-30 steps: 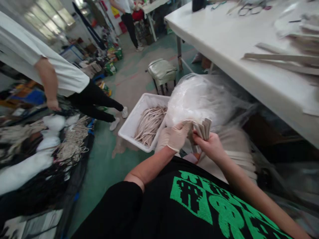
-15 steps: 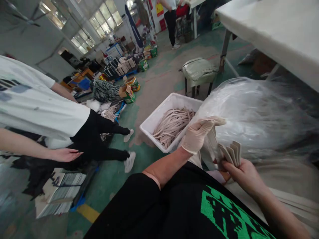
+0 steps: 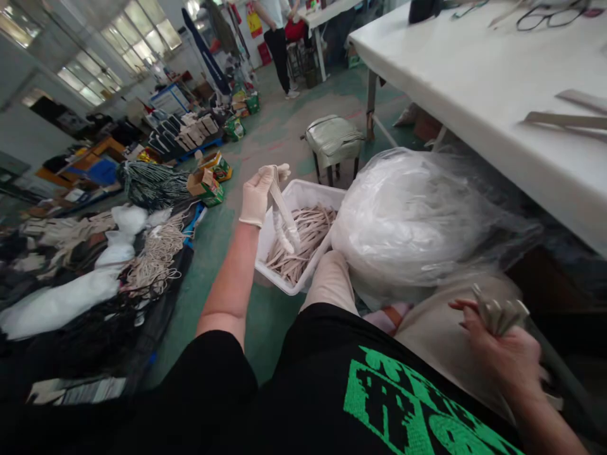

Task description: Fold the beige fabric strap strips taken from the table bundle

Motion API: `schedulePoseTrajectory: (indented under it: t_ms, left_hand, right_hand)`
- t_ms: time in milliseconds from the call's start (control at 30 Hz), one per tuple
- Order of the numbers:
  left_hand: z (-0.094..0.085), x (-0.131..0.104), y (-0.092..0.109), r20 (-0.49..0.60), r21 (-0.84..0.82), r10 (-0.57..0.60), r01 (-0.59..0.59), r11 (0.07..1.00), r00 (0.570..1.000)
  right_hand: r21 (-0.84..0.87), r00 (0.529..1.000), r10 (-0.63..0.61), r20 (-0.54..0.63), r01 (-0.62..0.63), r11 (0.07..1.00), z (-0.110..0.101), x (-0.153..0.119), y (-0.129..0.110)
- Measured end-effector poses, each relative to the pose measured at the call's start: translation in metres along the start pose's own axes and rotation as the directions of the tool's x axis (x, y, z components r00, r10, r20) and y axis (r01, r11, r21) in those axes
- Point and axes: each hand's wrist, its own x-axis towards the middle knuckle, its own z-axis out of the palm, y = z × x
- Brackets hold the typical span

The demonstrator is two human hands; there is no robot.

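Near centre towards ten o'clock, the gloved left hand (image 3: 257, 196) is closed in a pinch on a pale strap (image 3: 283, 218), which hides part of the heaped strips (image 3: 310, 237) in the white plastic bin (image 3: 327, 195). At three o'clock a cloudy plastic bag (image 3: 403, 221) obscures its contents; towards four, the bare right hand (image 3: 515, 354) curls around blurred, folded straps (image 3: 502, 316), their lower ends hidden.

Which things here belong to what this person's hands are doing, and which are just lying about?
In use, by the look of it:
left hand, gloved, holding a pale strip
white bin beneath it, with strips inside
right hand, gripping a folded bundle

Probably just lying about:
eyeglasses on the table
covered stool
open green carton
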Motion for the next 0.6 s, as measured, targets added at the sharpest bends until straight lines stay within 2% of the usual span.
schedulePoseTrajectory:
  t_ms: [67, 133, 233, 333, 400, 467, 600]
  left_hand:
    - [0.002, 0.028, -0.02, 0.069, 0.054, -0.029, 0.026, 0.998, 0.997]
    - [0.004, 0.053, -0.042, 0.154, 0.142, -0.016, -0.006, 0.99, 0.988]
    - [0.0, 0.086, -0.07, 0.283, 0.313, 0.069, -0.16, 0.936, 0.957]
    - [-0.011, 0.104, -0.091, 0.334, 0.425, 0.147, -0.288, 0.858, 0.931]
    - [-0.02, 0.105, -0.106, 0.321, 0.476, 0.155, -0.301, 0.826, 0.934]
    - [-0.029, 0.098, -0.123, 0.297, 0.565, 0.107, -0.265, 0.781, 0.949]
    - [-0.046, 0.068, -0.166, 0.215, 0.757, -0.092, -0.106, 0.645, 0.972]
  right_hand:
    - [-0.101, 0.999, -0.027, -0.019, 0.025, 0.995, 0.001, -0.005, 0.014]
    - [-0.197, 0.998, -0.059, 0.018, 0.061, 0.979, 0.002, -0.01, 0.022]
    - [-0.275, 0.995, -0.084, 0.047, 0.094, 0.957, 0.002, -0.014, 0.023]
    - [-0.288, 0.995, -0.093, 0.025, 0.096, 0.953, 0.002, -0.014, 0.02]
    - [-0.287, 0.995, -0.102, 0.009, 0.1, 0.953, 0.002, -0.012, 0.019]
    - [-0.29, 0.994, -0.106, 0.003, 0.102, 0.951, 0.002, -0.01, 0.018]
    - [-0.306, 0.993, -0.116, 0.002, 0.111, 0.946, 0.002, -0.009, 0.014]
